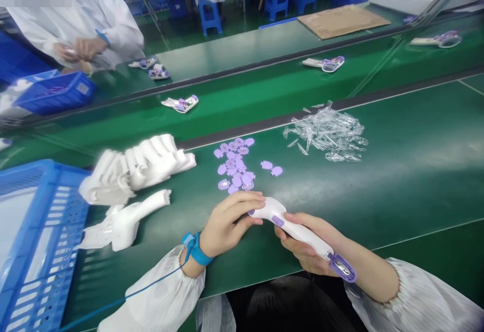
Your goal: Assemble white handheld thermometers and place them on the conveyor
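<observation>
A white handheld device (302, 232), shaped like a forehead thermometer with a purple button, lies slantwise between my hands. My right hand (308, 244) is wrapped round its handle. At the handle's lower end a purple battery cover (343, 267) hangs open, showing metal inside. My left hand (230, 221), with a blue wrist strap (196, 249), grips the device's head end between fingers and thumb. Just beyond my left hand lie several loose purple covers (236, 163), some showing metal contacts.
White housings (139, 163) are heaped left, beside a blue basket (41, 241). Clear plastic pieces (328, 133) lie in a pile at right. Beyond, a green conveyor belt (242, 90) carries half-assembled devices (181, 103). A co-worker in white (102, 14) sits across it.
</observation>
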The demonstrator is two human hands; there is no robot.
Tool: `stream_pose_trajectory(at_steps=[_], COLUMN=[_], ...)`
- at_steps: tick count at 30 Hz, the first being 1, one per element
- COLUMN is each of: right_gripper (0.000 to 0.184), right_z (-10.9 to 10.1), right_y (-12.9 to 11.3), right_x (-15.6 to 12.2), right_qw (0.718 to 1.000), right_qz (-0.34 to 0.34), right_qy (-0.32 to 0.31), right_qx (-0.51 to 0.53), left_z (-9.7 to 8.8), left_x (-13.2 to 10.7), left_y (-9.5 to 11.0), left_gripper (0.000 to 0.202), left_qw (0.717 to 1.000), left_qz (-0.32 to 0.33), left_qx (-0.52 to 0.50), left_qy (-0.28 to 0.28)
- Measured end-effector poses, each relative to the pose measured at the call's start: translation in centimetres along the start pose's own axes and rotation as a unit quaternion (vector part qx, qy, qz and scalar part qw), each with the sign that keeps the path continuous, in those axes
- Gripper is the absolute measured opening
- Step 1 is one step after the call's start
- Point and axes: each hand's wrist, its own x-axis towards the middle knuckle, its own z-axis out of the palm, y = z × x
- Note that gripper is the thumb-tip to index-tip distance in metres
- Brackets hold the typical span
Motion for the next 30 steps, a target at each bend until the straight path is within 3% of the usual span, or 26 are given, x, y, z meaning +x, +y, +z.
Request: stream_pose_trajectory(at_steps=[4, 6, 7, 9, 10, 12, 14, 15, 19, 22, 26, 30], right_gripper=[0.042, 0.043, 0.042, 0.039, 0.035, 0.030, 0.037, 0.039, 0.041, 0.037, 0.041, 0.042], right_z=[1.2, 2.4, 3.1, 4.9, 5.9, 7.9, 9.8, 10.5, 11.2, 10.1, 9.1, 8.7], right_y=[-1.8, -4.5, -6.3, -10.6, -12.9, -17.4, -21.1, -22.5, -25.9, -28.2, -33.3, -37.9], right_x=[-0.9, -1.9, -2.2, -2.4, -2.0, 0.0, 3.2, 5.1, 11.9, 14.2, 12.5, 8.5], right_qw=[0.984, 0.940, 0.903, 0.798, 0.722, 0.540, 0.370, 0.340, 0.288, 0.245, 0.187, 0.152], right_qz=[-0.086, -0.162, -0.196, -0.247, -0.265, -0.296, -0.329, -0.335, -0.304, -0.273, -0.244, -0.231], right_qy=[0.040, 0.094, 0.124, 0.193, 0.241, 0.365, 0.427, 0.423, 0.403, 0.412, 0.469, 0.519], right_qx=[-0.149, -0.286, -0.362, -0.515, -0.592, -0.698, -0.757, -0.770, -0.814, -0.834, -0.828, -0.808], left_z=[0.4, 0.6, 0.7, 0.8, 0.8, 0.9, 1.0, 1.0, 1.1, 1.1, 1.3, 1.6], left_x=[-0.1, -0.1, 0.0, 0.2, 0.3, 0.6, 0.7, 0.7, 0.7, 0.6, 0.4, 0.5], left_y=[0.1, 0.2, 0.2, 0.1, 0.1, -0.1, -0.4, -0.6, -1.1, -1.4, -1.7, -2.3], left_gripper=[0.040, 0.043, 0.042, 0.035, 0.031, 0.025, 0.023, 0.024, 0.027, 0.028, 0.026, 0.025], left_qw=[0.998, 0.992, 0.989, 0.986, 0.987, 0.989, 0.991, 0.991, 0.991, 0.990, 0.992, 0.995], left_qz=[-0.030, -0.071, -0.087, -0.099, -0.100, -0.103, -0.110, -0.112, -0.126, -0.137, -0.122, -0.095], left_qx=[0.030, 0.059, 0.068, 0.069, 0.063, 0.045, 0.029, 0.022, 0.003, 0.004, 0.005, 0.014], left_qy=[0.041, 0.082, 0.099, 0.112, 0.108, 0.092, 0.076, 0.071, 0.052, 0.033, -0.016, -0.009])
